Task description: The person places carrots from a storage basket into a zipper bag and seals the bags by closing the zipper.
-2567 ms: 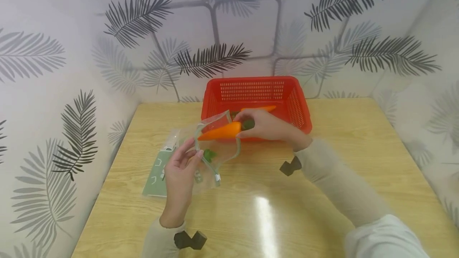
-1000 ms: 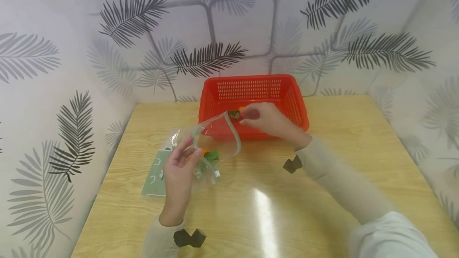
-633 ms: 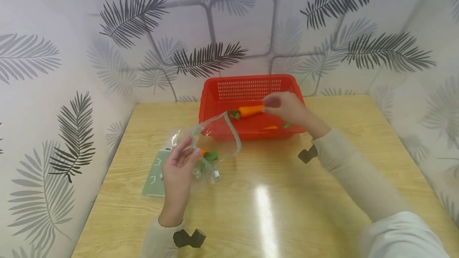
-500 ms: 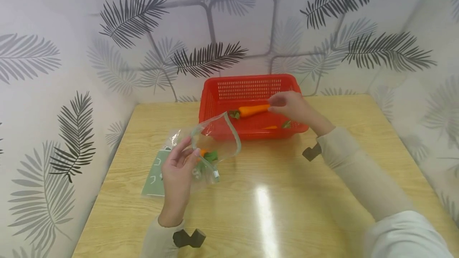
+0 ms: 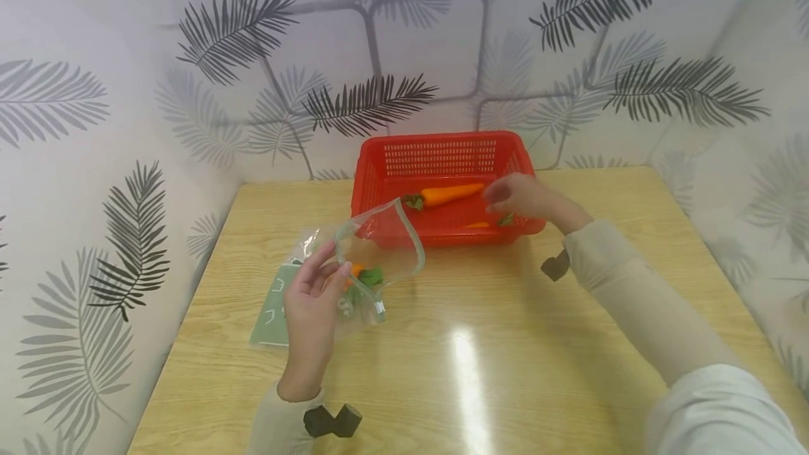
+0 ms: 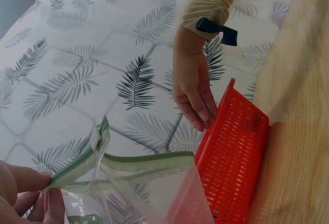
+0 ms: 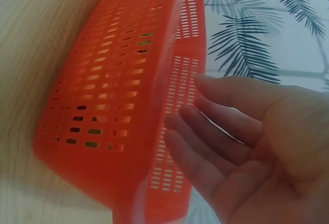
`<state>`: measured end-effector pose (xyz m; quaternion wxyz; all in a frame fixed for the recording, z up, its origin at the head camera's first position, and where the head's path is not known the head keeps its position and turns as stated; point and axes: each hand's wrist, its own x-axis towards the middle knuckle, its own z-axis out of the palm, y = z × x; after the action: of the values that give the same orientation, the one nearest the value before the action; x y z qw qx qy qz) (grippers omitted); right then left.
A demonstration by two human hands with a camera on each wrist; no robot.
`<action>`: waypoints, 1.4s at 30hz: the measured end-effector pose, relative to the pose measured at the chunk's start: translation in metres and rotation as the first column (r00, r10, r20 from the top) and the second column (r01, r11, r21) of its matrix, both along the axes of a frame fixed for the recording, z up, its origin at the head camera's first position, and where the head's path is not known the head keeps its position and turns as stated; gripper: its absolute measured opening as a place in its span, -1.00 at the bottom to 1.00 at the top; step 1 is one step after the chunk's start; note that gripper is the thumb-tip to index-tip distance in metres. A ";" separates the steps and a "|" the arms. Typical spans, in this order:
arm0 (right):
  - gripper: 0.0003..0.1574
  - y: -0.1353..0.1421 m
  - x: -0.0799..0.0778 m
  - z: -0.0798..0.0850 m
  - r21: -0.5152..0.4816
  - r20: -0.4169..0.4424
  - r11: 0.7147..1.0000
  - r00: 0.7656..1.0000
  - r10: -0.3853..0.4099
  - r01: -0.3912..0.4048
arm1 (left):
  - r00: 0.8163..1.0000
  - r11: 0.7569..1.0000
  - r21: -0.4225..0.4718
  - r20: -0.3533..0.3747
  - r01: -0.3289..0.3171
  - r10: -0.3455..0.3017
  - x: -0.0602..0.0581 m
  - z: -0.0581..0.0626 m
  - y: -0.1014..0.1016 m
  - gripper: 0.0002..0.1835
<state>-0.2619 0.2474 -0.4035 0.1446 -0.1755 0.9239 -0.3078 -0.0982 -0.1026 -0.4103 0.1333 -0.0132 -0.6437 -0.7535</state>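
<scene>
My left hand [image 5: 312, 307] pinches the rim of a clear zip bag [image 5: 412, 234] with a green-edged mouth that gapes toward the basket. In the left wrist view the thumb and fingers [image 6: 49, 183] grip its zip strip. Inside the bag show the orange and the leafy green top [image 5: 371, 277] of a carrot. My right hand [image 5: 521, 196] is over the right end of the red basket [image 5: 436, 237], fingers loosely bent with nothing between them. A carrot [image 5: 450, 194] lies across the basket floor, its tip close to the right fingertips. Another carrot [image 5: 478, 225] is mostly hidden behind the front wall.
The basket stands at the back of a wooden table [image 5: 417, 385], near the patterned wall [image 5: 430, 41]. A green printed panel [image 5: 273, 311] of the bag lies to the left of the left hand. The basket's raised rim [image 7: 169, 44] is beside the right fingers.
A carrot held by my right hand earlier is now in the bag. The right hand has moved back over the basket, then rightward and slightly down. The left hand has stayed nearly still.
</scene>
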 end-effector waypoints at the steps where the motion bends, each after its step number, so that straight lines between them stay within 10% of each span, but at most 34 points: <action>1: -0.57 0.000 -0.001 -0.002 0.011 0.019 1.000 1.000 0.016 -0.017 | 1.000 1.000 0.002 -0.003 0.002 -0.002 0.000 0.000 0.000 -0.52; 18: -0.70 -0.006 -0.018 -0.030 0.207 0.043 0.960 0.982 0.183 -0.188 | 1.000 1.000 -0.019 -0.020 0.000 0.000 -0.001 0.000 -0.001 -0.55; 42: -0.60 -0.017 -0.037 -0.059 0.191 0.223 0.971 0.970 0.099 -0.144 | 1.000 1.000 -0.005 -0.023 0.002 -0.002 -0.003 0.002 -0.001 -0.56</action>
<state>-0.2992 0.2306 -0.4628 0.2781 -0.1824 0.9175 -0.2180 -0.1011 -0.1034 -0.4081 0.1399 -0.0226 -0.6439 -0.7519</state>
